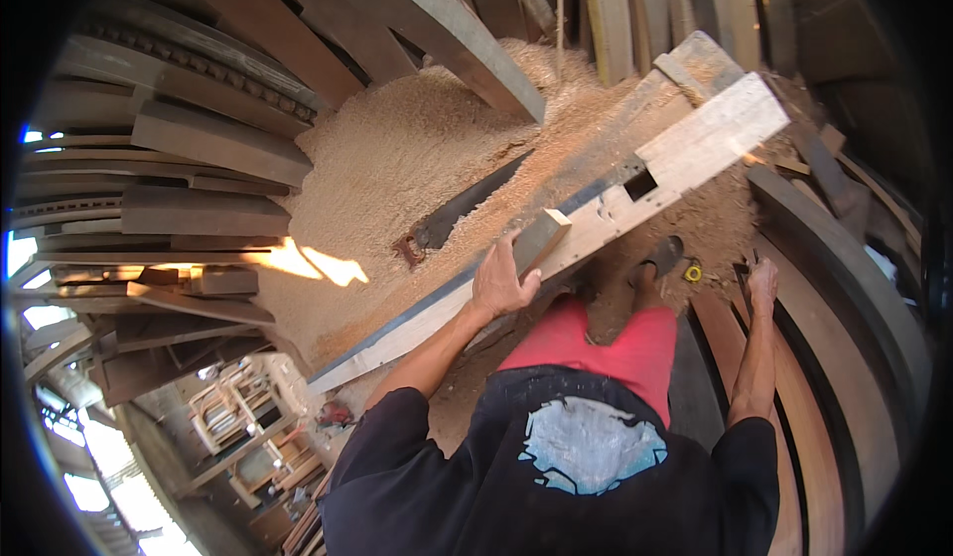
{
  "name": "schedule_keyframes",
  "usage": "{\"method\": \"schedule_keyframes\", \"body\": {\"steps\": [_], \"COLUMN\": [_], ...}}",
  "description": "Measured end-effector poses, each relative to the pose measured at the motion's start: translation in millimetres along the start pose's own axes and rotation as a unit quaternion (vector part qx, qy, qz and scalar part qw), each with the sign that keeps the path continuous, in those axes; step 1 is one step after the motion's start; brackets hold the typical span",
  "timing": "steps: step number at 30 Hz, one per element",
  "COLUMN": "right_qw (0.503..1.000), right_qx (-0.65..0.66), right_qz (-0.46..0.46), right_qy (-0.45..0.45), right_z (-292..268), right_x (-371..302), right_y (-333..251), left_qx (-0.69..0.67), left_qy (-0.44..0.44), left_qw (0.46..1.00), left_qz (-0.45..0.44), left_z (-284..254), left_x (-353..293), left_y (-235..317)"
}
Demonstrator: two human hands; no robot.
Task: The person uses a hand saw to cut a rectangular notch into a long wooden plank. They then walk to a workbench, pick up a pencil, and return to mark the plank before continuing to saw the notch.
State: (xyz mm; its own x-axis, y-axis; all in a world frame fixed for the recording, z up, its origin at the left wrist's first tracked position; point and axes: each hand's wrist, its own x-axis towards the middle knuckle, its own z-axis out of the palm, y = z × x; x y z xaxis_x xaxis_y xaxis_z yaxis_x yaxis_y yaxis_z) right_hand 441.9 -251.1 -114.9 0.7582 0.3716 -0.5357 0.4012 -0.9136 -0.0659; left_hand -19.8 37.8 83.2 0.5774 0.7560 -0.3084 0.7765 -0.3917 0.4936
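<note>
My left hand [503, 280] grips one end of a short wooden block [541, 240], its thumb on the near side and fingers behind. The block rests on a long pale wooden workbench beam [685, 149] that runs diagonally in front of me. A rectangular dark hole cuts through the beam to the right of the block. Out to my right, over long planks, my right hand [762, 284] is closed. A thin dark thing shows by its fingertips; what it is, I cannot make out.
Wood shavings [397, 149] heap up beyond the beam, with a dark timber [467, 204] half buried. Stacked boards [218, 139] crowd the left and far sides. Long planks [824, 328] lie at right. A yellow tape measure [693, 271] is near my foot. Wooden frames [243, 417] stand lower left.
</note>
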Motion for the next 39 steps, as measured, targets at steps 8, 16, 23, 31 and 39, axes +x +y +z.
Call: {"method": "schedule_keyframes", "body": {"steps": [8,16,23,31,39], "right_qw": [0.988,0.824,0.508,0.381,0.393], "right_qx": [-0.026,0.451,0.851,0.907,0.885], "right_qz": [0.058,0.083,-0.098,-0.16,-0.236], "right_qy": [0.141,0.332,0.091,0.086,0.083], "right_z": [-159.4,-217.1,-175.9,-168.3,-227.3], "right_x": [-126.4,-253.0,-341.7,-342.0,-339.7], "right_y": [43.6,109.7,6.5,-46.4,-87.2], "left_qx": [-0.311,-0.124,-0.208,-0.112,-0.447], "left_qy": [-0.139,-0.222,-0.074,-0.145,-0.25], "left_qw": [0.936,0.966,0.97,0.973,0.857], "left_qz": [-0.083,0.037,0.1,0.137,0.062], "left_z": [-13.5,-10.1,-17.3,-27.5,-17.7], "left_x": [24.6,62.0,37.8,60.9,55.2], "left_y": [-34.5,-18.3,4.1,34.6,82.2]}}
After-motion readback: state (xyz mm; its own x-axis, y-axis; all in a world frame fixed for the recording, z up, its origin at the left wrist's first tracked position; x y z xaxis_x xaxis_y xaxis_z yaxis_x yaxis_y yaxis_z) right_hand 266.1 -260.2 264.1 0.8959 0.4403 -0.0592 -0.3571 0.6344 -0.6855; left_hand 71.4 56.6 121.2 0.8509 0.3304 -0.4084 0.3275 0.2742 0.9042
